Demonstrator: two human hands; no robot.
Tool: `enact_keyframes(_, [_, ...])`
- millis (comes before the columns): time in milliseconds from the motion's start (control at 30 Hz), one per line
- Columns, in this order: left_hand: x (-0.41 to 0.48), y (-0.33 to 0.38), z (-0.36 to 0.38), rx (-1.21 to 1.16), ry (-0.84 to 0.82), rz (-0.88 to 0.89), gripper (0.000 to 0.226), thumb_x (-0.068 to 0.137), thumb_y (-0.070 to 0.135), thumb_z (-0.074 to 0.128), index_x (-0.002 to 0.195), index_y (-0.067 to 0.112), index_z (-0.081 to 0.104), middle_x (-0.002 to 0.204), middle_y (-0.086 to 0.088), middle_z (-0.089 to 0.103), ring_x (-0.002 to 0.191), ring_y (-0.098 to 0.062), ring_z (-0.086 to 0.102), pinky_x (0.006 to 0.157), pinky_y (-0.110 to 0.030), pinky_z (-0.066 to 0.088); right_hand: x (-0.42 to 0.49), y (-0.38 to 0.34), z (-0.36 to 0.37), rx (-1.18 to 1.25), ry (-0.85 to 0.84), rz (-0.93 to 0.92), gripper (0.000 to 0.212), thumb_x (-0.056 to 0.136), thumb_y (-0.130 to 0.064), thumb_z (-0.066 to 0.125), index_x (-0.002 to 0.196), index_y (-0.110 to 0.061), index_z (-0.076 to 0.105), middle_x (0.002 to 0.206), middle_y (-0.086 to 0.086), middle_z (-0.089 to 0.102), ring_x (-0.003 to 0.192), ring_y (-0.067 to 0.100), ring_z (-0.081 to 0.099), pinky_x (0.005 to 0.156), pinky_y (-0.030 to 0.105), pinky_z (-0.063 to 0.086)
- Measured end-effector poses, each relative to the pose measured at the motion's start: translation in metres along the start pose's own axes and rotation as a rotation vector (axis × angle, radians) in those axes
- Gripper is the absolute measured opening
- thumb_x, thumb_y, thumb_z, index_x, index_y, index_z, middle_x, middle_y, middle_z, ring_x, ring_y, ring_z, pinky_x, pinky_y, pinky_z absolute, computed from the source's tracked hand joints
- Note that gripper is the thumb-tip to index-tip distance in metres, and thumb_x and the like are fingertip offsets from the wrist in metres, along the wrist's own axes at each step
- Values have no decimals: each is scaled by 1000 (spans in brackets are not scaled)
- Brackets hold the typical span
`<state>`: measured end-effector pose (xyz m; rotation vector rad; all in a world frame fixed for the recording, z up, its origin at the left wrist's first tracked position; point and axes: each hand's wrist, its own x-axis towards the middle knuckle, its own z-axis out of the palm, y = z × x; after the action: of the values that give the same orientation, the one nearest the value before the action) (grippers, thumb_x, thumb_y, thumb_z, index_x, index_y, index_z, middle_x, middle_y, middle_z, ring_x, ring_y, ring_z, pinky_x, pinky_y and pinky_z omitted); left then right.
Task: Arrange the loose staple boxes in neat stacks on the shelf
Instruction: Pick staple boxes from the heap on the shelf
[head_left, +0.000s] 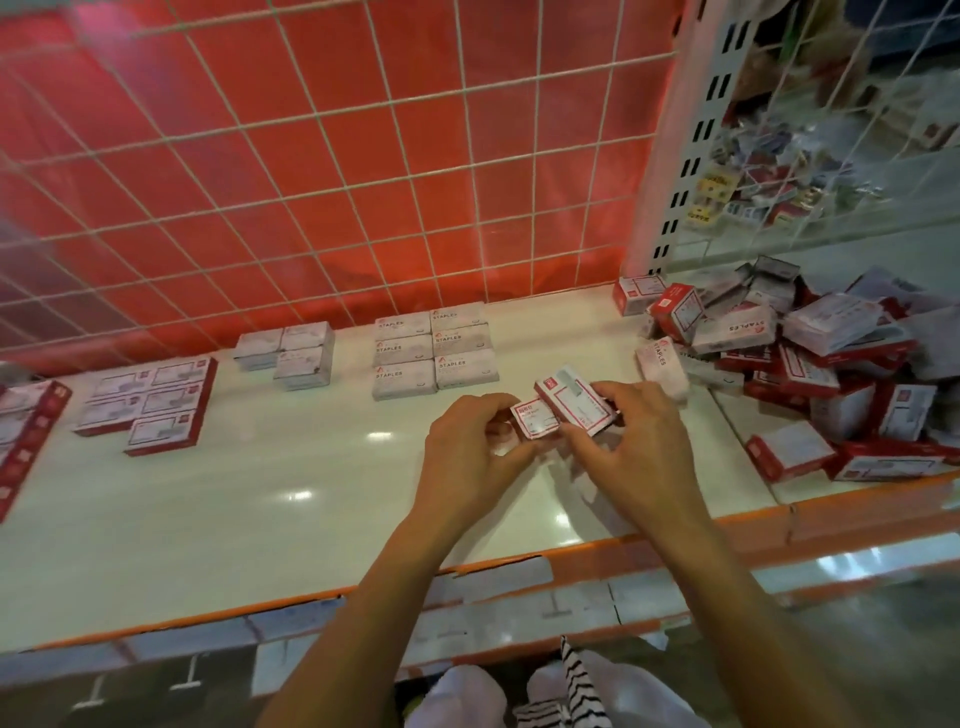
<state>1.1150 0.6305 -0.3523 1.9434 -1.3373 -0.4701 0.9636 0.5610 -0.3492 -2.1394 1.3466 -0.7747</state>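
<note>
As we look down from the head view, both hands work just in front of the grey stack (434, 353), toward its right. Our left hand (467, 447) pinches a small box (532, 421), and our right hand (639, 431) grips a big box (574, 405) by its near end. The two boxes touch; we cannot tell whether they rest on the shelf (260, 493) or hang just above it. The big box's long axis runs slantwise, from far-left to near-right, while the grey stack's boxes lie with their long sides along the shelf front.

Well to the right of the grey stack sprawls the loose pile (831, 374), closer to our right hand. Well to its left sits the red stack (150, 405), whose red sides match the boxes we hold. We judge that stack to be their home. If so, the move goes leftward past the grey stack, with our left hand nearer. The big box would first need turning to square its long side with the shelf front.
</note>
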Motion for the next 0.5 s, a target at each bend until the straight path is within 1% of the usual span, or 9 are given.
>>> enact_keyframes(67, [-3, -9, -12, -1, 7, -25, 44, 73, 44, 78, 112, 29, 65, 103, 11, 64, 88, -3, 59, 80, -14, 49, -2, -13, 10, -1, -17, -14, 48, 79, -31, 73, 122, -13, 60, 108, 6, 55, 100, 23, 52, 83, 31, 42])
enact_keyframes(200, [-10, -26, -36, -4, 24, -61, 44, 74, 39, 79, 113, 28, 65, 105, 9, 66, 89, -4, 60, 82, -16, 50, -6, -38, 30, 7, -44, -46, 51, 79, -31, 74, 124, -12, 58, 110, 7, 55, 102, 22, 51, 80, 23, 35])
enact_keyframes(267, [-14, -36, -47, -3, 29, -77, 44, 74, 38, 78, 114, 26, 65, 106, 7, 66, 89, -5, 61, 83, -18, 51, -9, -49, 40, 26, -70, -52, 53, 79, -34, 74, 125, -12, 57, 111, 6, 55, 102, 21, 51, 81, 24, 38])
enact_keyframes(333, [-18, -45, -57, 2, 38, -80, 44, 75, 37, 78, 116, 26, 65, 107, 7, 66, 88, -4, 61, 81, -15, 50, -12, -59, 50, 39, -84, -56, 54, 79, -36, 73, 125, -14, 57, 111, 5, 54, 102, 20, 52, 81, 25, 41])
enact_keyframes(400, [-22, -53, -67, 0, 43, -88, 45, 75, 36, 78, 117, 26, 65, 107, 8, 65, 88, -3, 61, 80, -11, 49, -16, -69, 59, 51, -90, -57, 54, 78, -38, 74, 125, -16, 57, 109, 3, 54, 101, 19, 52, 80, 24, 39])
enact_keyframes(500, [-27, -63, -79, -18, 48, -101, 45, 76, 34, 78, 117, 25, 65, 108, 5, 66, 88, -5, 61, 82, -14, 51, -21, -82, 70, 73, -121, -59, 58, 76, -42, 74, 126, -18, 56, 108, 0, 52, 100, 18, 53, 80, 27, 44])
